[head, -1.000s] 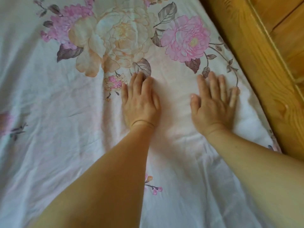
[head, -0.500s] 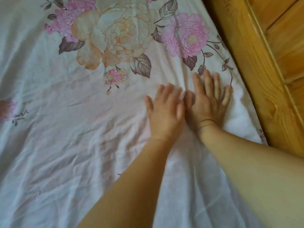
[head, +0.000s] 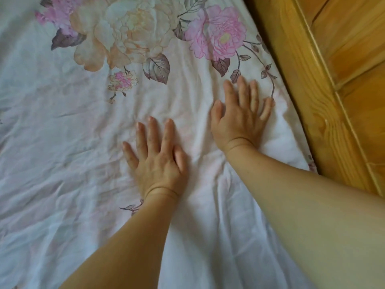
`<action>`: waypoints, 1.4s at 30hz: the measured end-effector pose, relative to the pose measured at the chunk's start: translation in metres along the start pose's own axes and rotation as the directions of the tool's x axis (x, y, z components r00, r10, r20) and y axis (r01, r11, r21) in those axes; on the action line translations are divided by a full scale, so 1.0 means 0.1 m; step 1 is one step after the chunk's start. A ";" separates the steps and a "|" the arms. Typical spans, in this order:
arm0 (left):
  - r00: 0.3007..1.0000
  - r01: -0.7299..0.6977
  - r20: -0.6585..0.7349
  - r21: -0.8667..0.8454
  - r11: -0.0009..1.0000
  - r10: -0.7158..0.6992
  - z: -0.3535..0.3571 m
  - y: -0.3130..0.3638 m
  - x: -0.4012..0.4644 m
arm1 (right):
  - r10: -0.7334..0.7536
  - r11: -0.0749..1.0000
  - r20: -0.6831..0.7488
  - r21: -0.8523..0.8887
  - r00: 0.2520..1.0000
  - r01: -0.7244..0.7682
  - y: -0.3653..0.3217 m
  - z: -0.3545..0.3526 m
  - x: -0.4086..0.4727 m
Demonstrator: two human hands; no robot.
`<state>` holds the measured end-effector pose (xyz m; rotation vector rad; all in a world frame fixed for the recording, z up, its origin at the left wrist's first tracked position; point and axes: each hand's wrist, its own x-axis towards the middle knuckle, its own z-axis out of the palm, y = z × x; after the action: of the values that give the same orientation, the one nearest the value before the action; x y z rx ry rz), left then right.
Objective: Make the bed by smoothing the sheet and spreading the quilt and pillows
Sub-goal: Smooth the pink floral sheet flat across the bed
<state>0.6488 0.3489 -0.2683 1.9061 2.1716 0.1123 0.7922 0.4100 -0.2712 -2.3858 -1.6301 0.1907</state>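
A white sheet (head: 62, 163) printed with large pink and cream flowers covers the bed and fills most of the view. It is creased across the left and lower parts. My left hand (head: 158, 159) lies flat on the sheet near the middle, fingers straight and spread. My right hand (head: 241, 117) presses flat on the sheet farther up and to the right, close to the bed's right edge, fingers straight. Neither hand holds anything. No quilt or pillow is in view.
A varnished wooden bed frame (head: 308, 90) runs along the sheet's right edge, with wooden panelling (head: 358, 49) beyond it. The big flower print (head: 133, 34) lies beyond both hands.
My left hand has slid left and toward me, away from my right hand, which it was touching half a second ago. My right hand has stayed near the right edge.
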 end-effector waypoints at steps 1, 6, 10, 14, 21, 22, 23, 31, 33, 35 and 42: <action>1.000 -0.005 -0.011 -0.005 1.000 0.005 0.01 -0.01 0.01 | -0.001 1.000 0.007 -0.001 1.000 0.001 0.00 -0.01 0.00; 1.000 -0.007 -0.029 0.013 1.000 0.007 0.02 -0.03 0.02 | 0.000 1.000 -0.066 0.001 0.998 0.000 0.00 0.01 0.01; 1.000 -0.001 -0.031 -0.001 1.000 0.001 0.01 -0.05 0.00 | -0.342 0.935 -0.203 0.024 0.917 0.354 -0.17 -0.02 -0.05; 0.999 -0.011 -0.039 0.009 1.000 0.011 0.02 -0.05 0.02 | -0.607 0.778 0.231 -0.024 0.761 0.628 -0.36 -0.01 -0.21; 0.999 -0.035 0.011 0.017 0.999 0.035 -0.03 -0.07 0.02 | 0.115 0.979 0.158 -0.184 0.981 -0.086 0.04 -0.31 -0.22; 0.999 -0.041 0.021 0.018 0.999 0.041 -0.04 -0.06 0.01 | 0.014 0.995 0.119 -0.104 0.993 -0.002 -0.03 -0.30 -0.50; 0.999 -0.043 0.032 0.017 0.999 0.043 -0.04 -0.07 0.00 | -0.128 0.990 0.147 -0.031 0.981 0.134 -0.06 -0.27 -0.83; 0.998 -0.063 0.007 0.026 0.998 0.063 -0.03 -0.10 0.03 | 0.203 0.966 0.243 -0.210 0.949 -0.153 0.77 -0.51 -1.40; 0.998 -0.064 0.018 0.016 0.998 0.064 -0.04 -0.10 0.03 | 0.091 0.980 0.239 -0.196 0.967 -0.044 0.67 -0.44 -1.71; 0.997 -0.071 0.021 0.034 0.997 0.070 -0.06 -0.12 0.03 | 0.070 0.984 0.216 -0.175 0.974 -0.032 0.68 -0.37 -1.81; 0.971 -0.217 0.110 0.013 0.976 0.214 0.02 -0.12 -1.15 | 0.065 0.984 0.192 -0.175 0.979 -0.031 0.86 -0.43 -1.75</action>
<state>0.6511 0.2335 -0.2575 2.1059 1.9011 0.0205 0.8159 0.2118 -0.2591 -2.6110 -1.7392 0.3174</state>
